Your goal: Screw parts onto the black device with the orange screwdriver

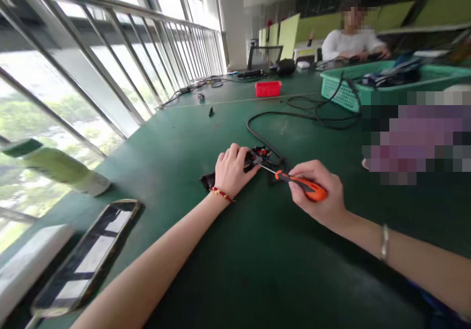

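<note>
In the head view, the left hand (231, 171) is closed around the black device (251, 159) on the worktop (235, 250), seemingly to steady it; the right hand (331, 205) grasps the orange screwdriver (308, 187) by its handle, probably for control, tip at the device's exposed end.

The green desk (176, 132) holds a red bin (268, 90) beyond the hands (231, 169) (331, 204), a phone (93, 255) and bottle (61, 169) to their left.
</note>
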Tool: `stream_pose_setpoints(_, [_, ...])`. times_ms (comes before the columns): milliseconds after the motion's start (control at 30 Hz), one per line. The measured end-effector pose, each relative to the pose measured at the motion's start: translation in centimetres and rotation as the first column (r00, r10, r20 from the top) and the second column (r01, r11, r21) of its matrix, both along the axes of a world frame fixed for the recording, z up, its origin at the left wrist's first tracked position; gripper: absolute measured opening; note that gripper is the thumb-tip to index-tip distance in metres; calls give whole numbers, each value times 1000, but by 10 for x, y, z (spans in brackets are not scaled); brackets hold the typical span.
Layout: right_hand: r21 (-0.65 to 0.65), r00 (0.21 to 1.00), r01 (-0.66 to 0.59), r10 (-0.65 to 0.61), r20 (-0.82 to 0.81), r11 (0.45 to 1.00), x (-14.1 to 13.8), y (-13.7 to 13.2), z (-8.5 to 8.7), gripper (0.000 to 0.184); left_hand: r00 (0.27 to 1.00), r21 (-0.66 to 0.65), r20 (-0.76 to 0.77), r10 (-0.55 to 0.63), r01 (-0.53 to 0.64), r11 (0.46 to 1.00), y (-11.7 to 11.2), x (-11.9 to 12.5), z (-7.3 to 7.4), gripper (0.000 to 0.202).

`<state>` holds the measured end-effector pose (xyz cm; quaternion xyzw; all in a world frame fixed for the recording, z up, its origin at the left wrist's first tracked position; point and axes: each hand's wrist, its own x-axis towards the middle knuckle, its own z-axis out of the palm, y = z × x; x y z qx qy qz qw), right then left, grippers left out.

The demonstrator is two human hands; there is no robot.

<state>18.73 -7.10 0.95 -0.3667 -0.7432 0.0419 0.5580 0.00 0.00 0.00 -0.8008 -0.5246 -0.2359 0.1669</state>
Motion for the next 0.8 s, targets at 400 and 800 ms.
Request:
stream_pose_setpoints(400, [105,995,12,-1,-102,994,3,3,-6,31,998,-83,5,-62,62,995,-8,6,2,36])
stream_pose_setpoints(800, [15,999,31,-31,11,999,3,5,-7,29,996,-121,-17,82,-84,989,-8,7,3,43])
